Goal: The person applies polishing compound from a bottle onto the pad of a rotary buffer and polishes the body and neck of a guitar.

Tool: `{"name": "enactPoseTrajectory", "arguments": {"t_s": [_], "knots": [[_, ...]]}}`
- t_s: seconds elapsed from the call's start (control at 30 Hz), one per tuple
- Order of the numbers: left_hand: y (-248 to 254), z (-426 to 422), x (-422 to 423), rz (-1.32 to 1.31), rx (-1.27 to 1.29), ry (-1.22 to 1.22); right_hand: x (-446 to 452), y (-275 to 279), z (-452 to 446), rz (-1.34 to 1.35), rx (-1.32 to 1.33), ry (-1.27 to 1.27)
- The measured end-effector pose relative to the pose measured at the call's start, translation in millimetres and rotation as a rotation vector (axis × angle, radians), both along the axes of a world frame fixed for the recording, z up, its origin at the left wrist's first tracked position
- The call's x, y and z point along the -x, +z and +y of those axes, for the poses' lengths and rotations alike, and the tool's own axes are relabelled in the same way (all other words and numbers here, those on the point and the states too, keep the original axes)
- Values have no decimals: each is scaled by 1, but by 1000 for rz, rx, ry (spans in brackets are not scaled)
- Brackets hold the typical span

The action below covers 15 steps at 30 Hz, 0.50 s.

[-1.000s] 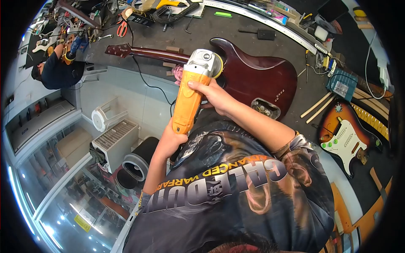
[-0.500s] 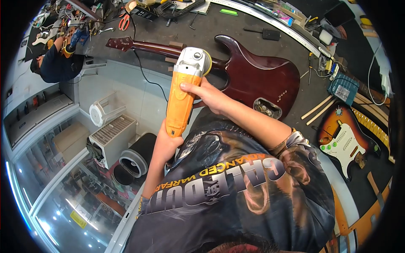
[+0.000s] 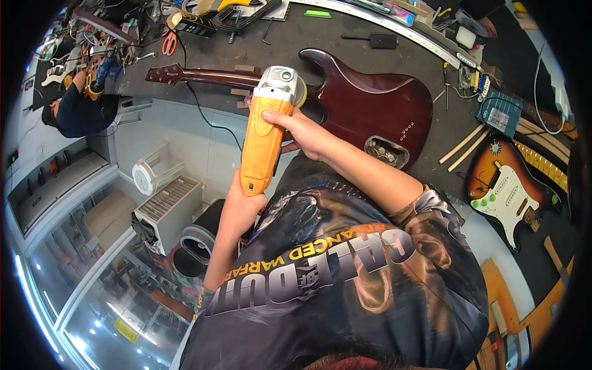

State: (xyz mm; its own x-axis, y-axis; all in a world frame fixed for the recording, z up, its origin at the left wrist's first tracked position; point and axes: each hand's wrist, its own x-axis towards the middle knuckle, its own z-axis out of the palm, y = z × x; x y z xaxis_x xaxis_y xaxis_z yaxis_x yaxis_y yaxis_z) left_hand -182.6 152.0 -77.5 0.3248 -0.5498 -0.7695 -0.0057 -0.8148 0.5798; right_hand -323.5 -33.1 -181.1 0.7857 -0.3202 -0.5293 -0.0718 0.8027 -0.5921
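Note:
An orange power tool [image 3: 262, 142] with a silver head and a yellow pad is held in both hands. My right hand [image 3: 302, 132] wraps round its upper body, thumb on top. Around its rear end closes my left hand [image 3: 244, 200], the fingers partly hidden. Beyond the tool a dark red guitar body [image 3: 376, 105] lies back up on the dark bench [image 3: 246, 52], its neck pointing left and an open cavity near its lower edge. The tool's head overlaps the place where neck and body meet; whether the pad touches the guitar I cannot tell.
A sunburst guitar body [image 3: 509, 191] lies at the right, near wooden sticks [image 3: 462, 147] and a blue-green box [image 3: 501, 113]. Red scissors [image 3: 169, 43] and a long ruler [image 3: 382, 31] lie behind. Another person [image 3: 83, 111] works at the far left. A black cord [image 3: 213, 120] hangs at the bench edge.
The tool, held in both hands, has moved left along the guitar, from the body's edge toward the neck. The camera view has shifted slightly.

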Motion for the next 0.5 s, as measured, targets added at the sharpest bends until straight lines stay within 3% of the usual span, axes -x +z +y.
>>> {"name": "enactPoseTrajectory", "arguments": {"t_s": [0.5], "knots": [[25, -39, 3, 9, -49, -60, 4, 2, -16, -4, -71, -44]]}}
